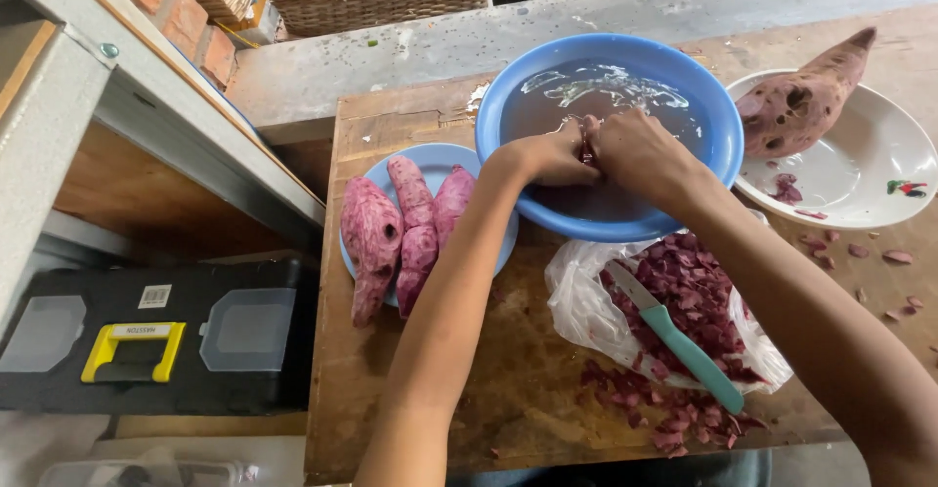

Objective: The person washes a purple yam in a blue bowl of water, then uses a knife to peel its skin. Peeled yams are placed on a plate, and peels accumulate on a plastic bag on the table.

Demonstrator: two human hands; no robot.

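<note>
Sweet potato piece point(586, 143), purplish and mostly hidden, sits between the two hands at the near side of the blue basin point(713, 116), at or just under the water line. Its long axis cannot be told; only a sliver shows between the fingers.

Nearest the onlooker: a green-handled knife point(684, 342) lies untouched on a clear plastic bag point(576, 301) heaped with purple peelings point(684, 282), its blade pointing up toward the basin. More peelings are scattered on the wooden board point(508, 380) beside the bag.

Middle ground: the left hand point(552, 158) comes in from the left, fingers curled on the piece. The right hand point(640, 155) comes in from the right, likewise closed around it. Both hands touch each other over the piece; neither is nearer than the other, the piece lying directly between them.

To the left, just beside the basin, a small blue plate point(440, 160) carries three peeled purple sweet potatoes point(415, 233), lying lengthwise near to far.

Farther right: a white bowl point(860, 184) holds one unpeeled sweet potato point(806, 101) with dark holes, its pointed end tilted up and away over the rim.

Off the board, low left: a black toolbox point(156, 336) with a yellow handle.
</note>
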